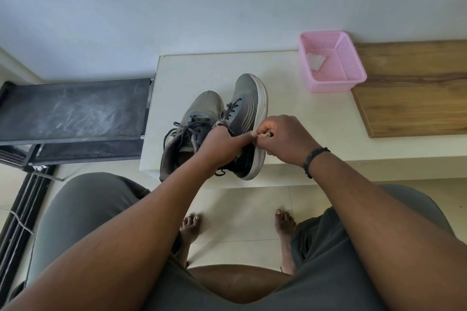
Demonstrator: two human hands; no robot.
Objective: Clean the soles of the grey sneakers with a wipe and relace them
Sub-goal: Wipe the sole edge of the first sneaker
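Two grey sneakers stand on a low white bench (290, 113). The left sneaker (199, 113) sits upright with dark laces threaded loosely. The right sneaker (249, 98) is tilted onto its side, white sole edge facing right. My left hand (222, 145) grips the right sneaker at its collar. My right hand (285, 137) pinches a small crumpled wipe (264, 135) against the sole edge near the heel. Most of the wipe is hidden in my fingers.
A pink perforated basket (353, 70) with a used wipe (315, 62) inside stands at the bench's back right, beside a wooden board (414, 88). A black shoe rack (73, 113) stands left of the bench. My knees and bare feet are below, on tiled floor.
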